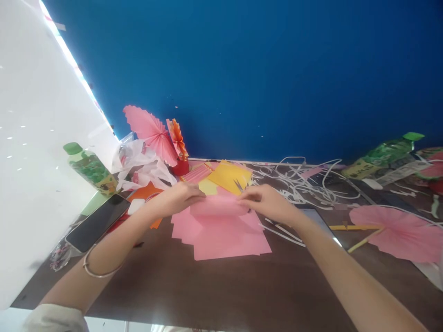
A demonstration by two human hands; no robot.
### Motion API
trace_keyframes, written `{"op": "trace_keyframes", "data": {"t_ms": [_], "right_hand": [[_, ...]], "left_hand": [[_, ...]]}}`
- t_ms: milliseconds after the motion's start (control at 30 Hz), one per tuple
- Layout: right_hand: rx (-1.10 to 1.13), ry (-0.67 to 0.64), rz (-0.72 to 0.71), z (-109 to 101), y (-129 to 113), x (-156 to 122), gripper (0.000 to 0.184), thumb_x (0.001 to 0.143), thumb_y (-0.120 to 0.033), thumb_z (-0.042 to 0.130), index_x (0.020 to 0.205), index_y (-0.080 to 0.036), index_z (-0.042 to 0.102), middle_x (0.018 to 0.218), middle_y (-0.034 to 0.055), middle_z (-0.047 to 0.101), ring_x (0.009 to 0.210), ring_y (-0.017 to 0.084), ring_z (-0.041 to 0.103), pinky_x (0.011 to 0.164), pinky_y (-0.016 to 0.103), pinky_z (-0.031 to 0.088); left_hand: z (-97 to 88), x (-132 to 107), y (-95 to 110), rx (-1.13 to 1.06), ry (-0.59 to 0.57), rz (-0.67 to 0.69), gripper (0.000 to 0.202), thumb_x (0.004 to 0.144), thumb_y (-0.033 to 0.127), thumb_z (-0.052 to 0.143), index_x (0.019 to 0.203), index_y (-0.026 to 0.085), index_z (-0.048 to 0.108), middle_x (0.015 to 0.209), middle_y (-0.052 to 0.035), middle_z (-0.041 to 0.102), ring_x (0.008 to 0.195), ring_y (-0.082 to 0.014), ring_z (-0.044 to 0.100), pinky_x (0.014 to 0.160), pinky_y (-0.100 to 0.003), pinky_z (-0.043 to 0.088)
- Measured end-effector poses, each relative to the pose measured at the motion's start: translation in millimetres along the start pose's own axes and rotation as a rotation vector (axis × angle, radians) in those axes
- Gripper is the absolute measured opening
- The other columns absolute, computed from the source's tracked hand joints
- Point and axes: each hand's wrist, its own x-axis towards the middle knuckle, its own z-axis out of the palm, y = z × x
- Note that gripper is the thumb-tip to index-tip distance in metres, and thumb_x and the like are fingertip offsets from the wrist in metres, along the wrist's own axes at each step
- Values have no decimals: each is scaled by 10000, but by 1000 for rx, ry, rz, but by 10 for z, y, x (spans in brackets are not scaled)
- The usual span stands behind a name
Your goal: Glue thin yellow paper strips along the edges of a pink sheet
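Observation:
My left hand (183, 196) and my right hand (259, 199) pinch opposite ends of a pink paper sheet (219, 207), which curls up between them. Beneath it lie several more pink sheets (224, 240), spread unevenly on the dark table (194, 288). A pair of scissors (238, 185) shows its blades just beyond my right fingers; its handles are mostly hidden. Behind the curled sheet are a yellow sheet (230, 176) and a pleated pink paper strip (197, 173).
Left of me are a phone (98, 222), a green bottle (90, 168) and crumpled plastic bags (147, 173). Folded pink fans (150, 131) stand at the back. On the right are tangled white strips (294, 180), another green bottle (382, 157) and a round pink fan (401, 233). A blue wall (256, 78) rises behind.

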Motion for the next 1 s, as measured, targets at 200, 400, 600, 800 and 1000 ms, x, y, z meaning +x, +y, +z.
{"op": "trace_keyframes", "data": {"t_ms": [200,400,600,800,1000], "right_hand": [[60,-228,38,60,272,363,253,746,-351,561,821,-138,676,698,38,666,546,123,567,553,247,437],[-25,-165,-44,545,583,543,167,739,-210,511,726,-124,654,742,47,670,658,145,587,641,260,428],[-35,-113,-115,629,657,475,194,794,-234,477,782,-148,651,862,66,657,799,180,588,742,309,426],[-158,-47,-211,678,683,363,271,859,-211,413,914,-172,675,939,79,626,877,190,571,799,327,422],[-507,14,-375,769,715,269,320,863,-87,361,994,-161,643,830,78,572,833,189,523,763,314,398]], "left_hand": [[194,247,-345,-151,-172,-171,237,860,302,461,865,146,639,796,-24,664,677,-116,589,584,-195,416],[694,237,-606,159,-210,-125,252,887,263,405,834,136,616,845,-72,646,778,-185,599,635,-256,417],[741,105,-614,346,-204,6,226,884,109,365,921,109,588,883,-104,603,844,-205,575,710,-310,427],[762,14,-673,565,-100,156,200,868,76,394,873,114,591,795,-69,584,751,-180,559,642,-294,423],[796,6,-662,663,-44,223,193,863,92,431,777,115,601,710,-52,581,679,-166,546,612,-293,392]]}}
